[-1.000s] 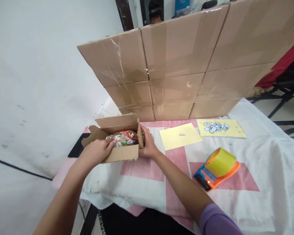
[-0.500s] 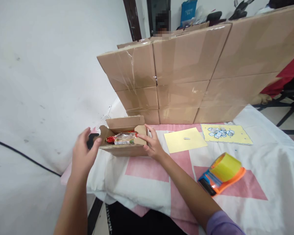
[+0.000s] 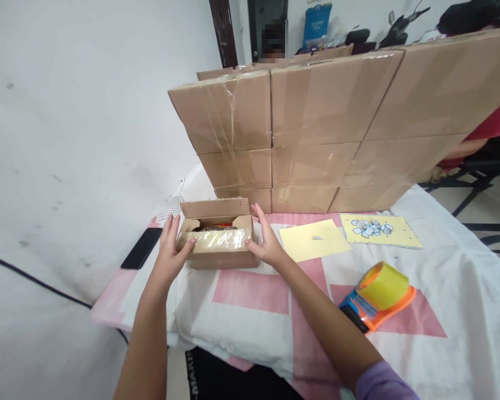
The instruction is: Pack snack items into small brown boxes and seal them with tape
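Fingers [image 3: 264, 221] either side, box [image 3: 223, 260] between

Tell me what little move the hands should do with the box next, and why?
I'd probably fold the back flap down with the right hand. It stands up, while the front flap is bent over part of the box, and a bit of red shows through the gap. The left hand is by the other end, so it could steady things.
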Action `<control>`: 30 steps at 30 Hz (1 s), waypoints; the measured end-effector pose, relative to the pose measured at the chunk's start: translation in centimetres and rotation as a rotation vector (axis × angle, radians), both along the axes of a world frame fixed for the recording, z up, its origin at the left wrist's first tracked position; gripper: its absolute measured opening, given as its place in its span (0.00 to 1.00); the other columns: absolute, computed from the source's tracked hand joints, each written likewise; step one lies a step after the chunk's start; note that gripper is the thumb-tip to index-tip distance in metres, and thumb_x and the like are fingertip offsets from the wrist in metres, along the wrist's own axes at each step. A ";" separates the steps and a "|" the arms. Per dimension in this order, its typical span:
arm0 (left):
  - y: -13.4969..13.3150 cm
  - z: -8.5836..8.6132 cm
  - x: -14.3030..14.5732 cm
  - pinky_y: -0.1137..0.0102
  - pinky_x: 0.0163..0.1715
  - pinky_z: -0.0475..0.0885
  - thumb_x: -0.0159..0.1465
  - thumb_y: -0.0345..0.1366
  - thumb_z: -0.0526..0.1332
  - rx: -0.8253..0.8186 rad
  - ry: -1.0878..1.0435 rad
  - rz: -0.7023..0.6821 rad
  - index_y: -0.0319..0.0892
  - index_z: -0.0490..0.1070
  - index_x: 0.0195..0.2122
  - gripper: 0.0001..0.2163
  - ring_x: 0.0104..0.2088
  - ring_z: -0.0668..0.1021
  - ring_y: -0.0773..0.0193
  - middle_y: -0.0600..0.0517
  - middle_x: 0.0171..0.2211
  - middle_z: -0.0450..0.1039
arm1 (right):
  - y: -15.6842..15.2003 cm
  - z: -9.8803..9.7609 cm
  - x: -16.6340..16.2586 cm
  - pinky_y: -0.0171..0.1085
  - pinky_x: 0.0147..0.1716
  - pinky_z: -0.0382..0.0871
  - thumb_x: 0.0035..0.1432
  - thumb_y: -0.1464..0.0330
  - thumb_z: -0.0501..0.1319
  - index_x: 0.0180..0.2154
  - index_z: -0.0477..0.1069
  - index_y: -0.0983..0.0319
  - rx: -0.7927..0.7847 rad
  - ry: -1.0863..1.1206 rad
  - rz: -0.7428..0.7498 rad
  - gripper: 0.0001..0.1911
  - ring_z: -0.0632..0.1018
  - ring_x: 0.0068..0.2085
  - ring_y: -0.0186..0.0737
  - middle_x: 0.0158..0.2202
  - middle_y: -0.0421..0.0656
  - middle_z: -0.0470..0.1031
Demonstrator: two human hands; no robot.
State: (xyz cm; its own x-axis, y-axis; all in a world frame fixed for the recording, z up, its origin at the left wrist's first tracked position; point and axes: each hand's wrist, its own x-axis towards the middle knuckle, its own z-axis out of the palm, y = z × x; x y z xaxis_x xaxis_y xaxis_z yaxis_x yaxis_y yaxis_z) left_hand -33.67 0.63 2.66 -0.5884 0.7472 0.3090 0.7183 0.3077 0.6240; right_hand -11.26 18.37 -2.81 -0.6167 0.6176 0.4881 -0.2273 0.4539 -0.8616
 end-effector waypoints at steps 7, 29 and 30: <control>-0.1 2.4 -0.5 0.40 0.71 0.39 0.71 0.48 0.55 -0.180 0.317 -0.149 0.51 0.58 0.71 0.28 0.74 0.52 0.44 0.47 0.74 0.52 | 0.3 1.1 -0.2 0.58 0.69 0.56 0.63 0.65 0.58 0.62 0.69 0.55 0.220 0.017 0.020 0.26 0.66 0.67 0.53 0.60 0.48 0.72; 0.3 -0.9 4.6 0.44 0.66 0.55 0.65 0.47 0.61 -0.244 0.681 -0.229 0.47 0.65 0.68 0.29 0.68 0.66 0.43 0.43 0.68 0.65 | -0.7 -0.5 -0.4 0.61 0.63 0.61 0.47 0.47 0.72 0.49 0.72 0.58 0.495 0.046 -0.115 0.33 0.71 0.58 0.57 0.54 0.53 0.75; 0.1 -1.0 5.1 0.44 0.67 0.54 0.66 0.47 0.61 -0.247 0.673 -0.217 0.48 0.64 0.68 0.29 0.69 0.66 0.44 0.44 0.68 0.65 | -0.8 -0.4 -0.3 0.61 0.63 0.61 0.46 0.46 0.72 0.48 0.72 0.58 0.480 0.049 -0.123 0.33 0.72 0.58 0.57 0.53 0.53 0.75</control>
State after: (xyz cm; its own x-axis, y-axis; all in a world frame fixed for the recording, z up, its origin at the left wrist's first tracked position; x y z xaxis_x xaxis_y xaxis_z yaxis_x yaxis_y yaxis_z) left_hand -28.58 0.68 1.70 -0.1627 0.9191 0.3588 0.9810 0.1895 -0.0406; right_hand -11.52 17.57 -3.22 -0.5225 0.3827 0.7619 -0.1824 0.8227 -0.5383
